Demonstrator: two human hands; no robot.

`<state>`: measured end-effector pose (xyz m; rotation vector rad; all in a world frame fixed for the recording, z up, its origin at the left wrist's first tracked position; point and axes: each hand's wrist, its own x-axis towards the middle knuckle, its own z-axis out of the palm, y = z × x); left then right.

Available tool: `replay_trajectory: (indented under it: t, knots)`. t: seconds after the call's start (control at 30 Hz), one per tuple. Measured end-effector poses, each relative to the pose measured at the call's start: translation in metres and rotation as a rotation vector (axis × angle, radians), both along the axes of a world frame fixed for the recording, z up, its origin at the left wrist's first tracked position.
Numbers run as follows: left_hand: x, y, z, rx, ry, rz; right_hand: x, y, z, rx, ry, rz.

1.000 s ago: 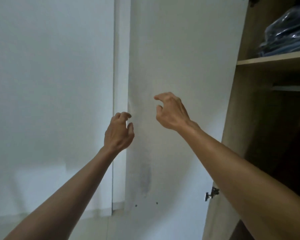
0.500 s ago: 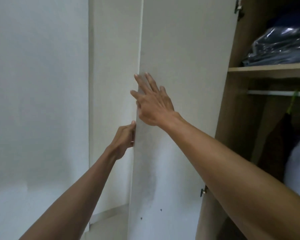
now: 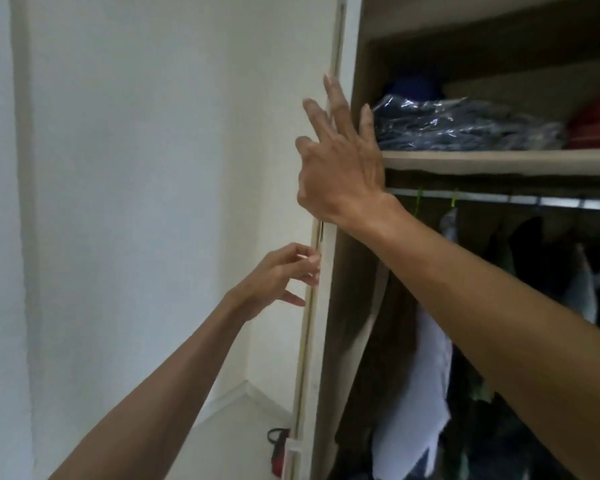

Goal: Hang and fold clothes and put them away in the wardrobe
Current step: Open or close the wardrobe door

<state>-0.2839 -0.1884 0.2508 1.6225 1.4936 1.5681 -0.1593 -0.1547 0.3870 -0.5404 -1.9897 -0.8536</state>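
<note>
Item 1. Your right hand (image 3: 340,168): raised at the front edge of the wardrobe, fingers straight and spread, laid flat against the edge of the white wardrobe door (image 3: 317,306). It clasps nothing; whether the palm itself touches the panel cannot be told.

Item 2. Your left hand (image 3: 278,278): lower, just left of the same door edge. Fingers loosely bent, the fingertips (image 3: 314,259) at the edge of the panel; whether they pinch the edge or only touch it cannot be told.

Item 3. The white wardrobe door: seen almost edge-on, running from the top of the view to the bottom, between the white wall (image 3: 136,202) and the light wood wardrobe carcass (image 3: 347,323).

Item 4. Small red and black object (image 3: 278,452): on the floor beside the foot of the door, too blurred to identify.

Item 5. Wardrobe interior, lower part: hanging clothes (image 3: 426,358), one white garment to the front and dark ones behind, suspended from a metal rail (image 3: 534,201) on green hanger hooks (image 3: 420,197).

Item 6. Light wood shelf (image 3: 499,161): directly above the rail. On it lies a stack of dark blue folded clothes in clear plastic wrap (image 3: 465,124), with a red item (image 3: 596,126) at its right and a blue item (image 3: 413,86) behind.
</note>
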Motion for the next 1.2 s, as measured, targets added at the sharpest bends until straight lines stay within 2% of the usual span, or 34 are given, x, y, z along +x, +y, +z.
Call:
replay_trajectory:
  t: [0.3,0.63,0.73,1.2]
  knots:
    - [0.08,0.117,-0.009,0.298,0.344,0.192,0.116,0.091,-0.001,-0.005,-0.015,-0.373]
    - [0.126,0.206,0.035,0.304,0.815,0.265,0.173,0.186,-0.008,-0.112,-0.034,-0.562]
    - [0.133,0.227,0.041,0.274,0.865,0.255,0.18,0.209,-0.011,-0.138,-0.031,-0.566]
    - [0.154,0.288,0.036,0.229,0.863,0.338,0.199,0.274,-0.005,-0.238,-0.085,-0.574]
